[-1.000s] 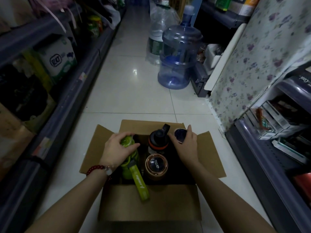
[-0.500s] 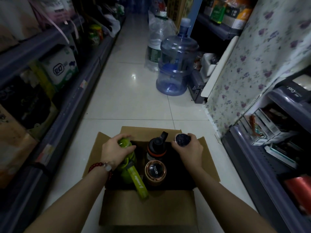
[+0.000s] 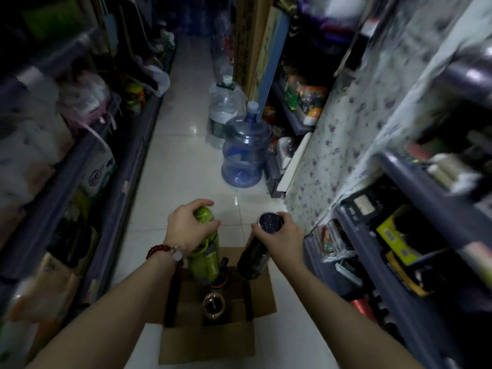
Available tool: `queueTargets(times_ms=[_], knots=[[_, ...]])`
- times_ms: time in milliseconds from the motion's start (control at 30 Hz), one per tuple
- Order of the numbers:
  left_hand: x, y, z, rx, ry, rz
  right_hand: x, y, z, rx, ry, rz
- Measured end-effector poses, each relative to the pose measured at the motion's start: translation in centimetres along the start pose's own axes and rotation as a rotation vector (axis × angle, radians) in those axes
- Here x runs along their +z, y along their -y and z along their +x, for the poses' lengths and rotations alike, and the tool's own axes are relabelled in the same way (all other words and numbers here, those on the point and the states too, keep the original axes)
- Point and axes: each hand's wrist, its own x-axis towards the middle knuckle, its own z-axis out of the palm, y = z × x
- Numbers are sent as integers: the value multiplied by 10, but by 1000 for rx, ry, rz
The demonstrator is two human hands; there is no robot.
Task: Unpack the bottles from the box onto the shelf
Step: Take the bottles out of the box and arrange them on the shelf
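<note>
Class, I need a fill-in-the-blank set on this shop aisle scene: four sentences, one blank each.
1. The left hand grips a ____ bottle.
2. The right hand grips a ____ bottle.
3. Both are held above a ____ box.
4. A copper-lidded bottle stands in the ____.

Answers: green; dark; cardboard; box

left hand (image 3: pixel 186 226): curled grip | right hand (image 3: pixel 279 237): curled grip | forearms extended
</note>
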Motion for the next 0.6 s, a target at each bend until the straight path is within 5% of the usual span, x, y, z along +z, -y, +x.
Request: queueTargets(times_ms=[600], knots=[[-183, -387, -33, 103, 115, -126, -319, 317, -15, -195, -85, 3]])
